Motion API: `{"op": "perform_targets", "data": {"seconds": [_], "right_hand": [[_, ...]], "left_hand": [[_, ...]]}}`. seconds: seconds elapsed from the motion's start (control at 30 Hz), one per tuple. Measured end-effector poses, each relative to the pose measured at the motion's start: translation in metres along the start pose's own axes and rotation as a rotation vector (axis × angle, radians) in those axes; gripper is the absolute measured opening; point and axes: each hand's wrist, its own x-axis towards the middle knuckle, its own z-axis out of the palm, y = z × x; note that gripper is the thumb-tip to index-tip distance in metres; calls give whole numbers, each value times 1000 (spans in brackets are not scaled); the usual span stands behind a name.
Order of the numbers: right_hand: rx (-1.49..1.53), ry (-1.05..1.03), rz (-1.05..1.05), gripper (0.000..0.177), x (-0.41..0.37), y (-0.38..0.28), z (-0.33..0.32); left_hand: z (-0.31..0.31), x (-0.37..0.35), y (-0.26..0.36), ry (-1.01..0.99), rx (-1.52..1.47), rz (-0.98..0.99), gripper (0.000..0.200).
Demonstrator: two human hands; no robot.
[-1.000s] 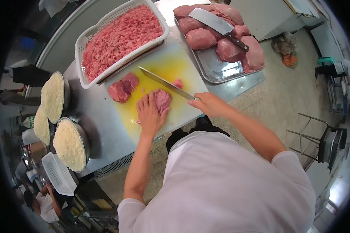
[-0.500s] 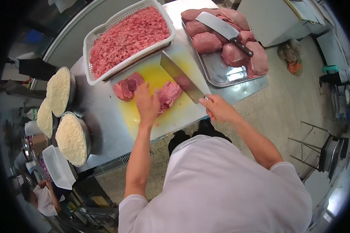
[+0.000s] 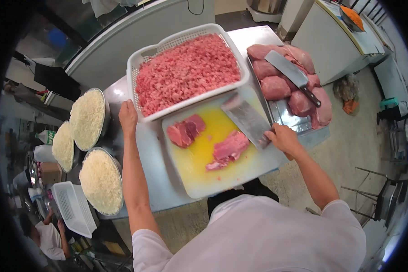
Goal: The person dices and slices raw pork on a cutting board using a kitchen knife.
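Observation:
My right hand [image 3: 284,139] is closed around the handle of a cleaver [image 3: 248,121], whose broad, slightly blurred blade tilts over the right part of the yellow-stained white cutting board [image 3: 199,182]. Close to the blade lies a pink piece of meat [image 3: 230,148]. Another, darker meat chunk [image 3: 186,130] sits on the board's left side. At the lower left corner of a white plastic basket [image 3: 195,97] full of minced meat [image 3: 190,70], my left hand [image 3: 128,117] grips the side, its fingertips partly hidden.
Right of the board, a metal tray [image 3: 281,119] bears large pieces of meat [image 3: 276,88] with a second cleaver [image 3: 288,68] lying on top. Several bowls heaped with pale crumbs [image 3: 100,181] line the left edge. Another person [image 3: 50,238] is at the lower left.
My left hand has left the meat and moved to the basket's left side. The cleaver stays in my right hand, its blade now tilted lower. The whole view has shifted.

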Motion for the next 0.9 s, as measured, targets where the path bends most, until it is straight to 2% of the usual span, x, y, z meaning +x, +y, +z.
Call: {"op": "perform_targets", "data": {"seconds": [0.03, 0.07, 0.1, 0.17, 0.23, 0.27, 0.3, 0.33, 0.4, 0.47, 0.53, 0.6, 0.67, 0.73, 0.8, 0.83, 0.9], "right_hand": [[12, -41, 75, 37, 19, -22, -22], [119, 130, -37, 40, 46, -29, -22], [223, 302, -147, 43, 77, -32, -21], [536, 295, -121, 52, 157, -52, -27], [405, 360, 8, 55, 247, -45, -1], [432, 359, 76, 53, 267, -55, -12], [460, 348, 147, 53, 278, -61, -17], [468, 345, 156, 53, 283, -60, -15], [414, 470, 35, 47, 290, -48, -14], [394, 488, 24, 47, 282, -55, -39], [413, 522, -6, 45, 267, -63, -54], [552, 499, 53, 50, 260, -71, -60], [552, 524, 36, 49, 254, -75, -61], [552, 557, 21, 48, 259, -70, -49], [400, 657, -31, 45, 274, -52, -24], [463, 682, -9, 45, 262, -59, -23], [470, 628, -11, 45, 265, -56, -15]], "left_hand": [[4, 17, -8, -102, 9, -29, 46], [8, 32, -14, -210, 21, -56, 49], [15, 45, -18, -210, 15, -46, 49], [29, 70, -18, -265, -228, -199, 50], [32, 75, -2, -270, -299, -231, 48], [31, 76, 3, -278, -355, -278, 48], [32, 82, -8, -291, -278, -233, 44], [29, 89, -19, -300, -269, -229, 44], [35, 100, -29, -276, -298, -122, 41], [11, 103, -3, -209, -340, -64, 38], [-6, 110, 4, -269, -401, -209, 37], [-12, 107, 10, -261, -435, -221, 38], [-12, 102, 19, -249, -474, -215, 38], [-1, 94, 10, -174, -352, -142, 39], [12, 83, 0, -146, -253, -124, 43], [20, 75, -7, -141, -220, -120, 44], [34, 66, -17, -144, -178, -119, 46]]}}
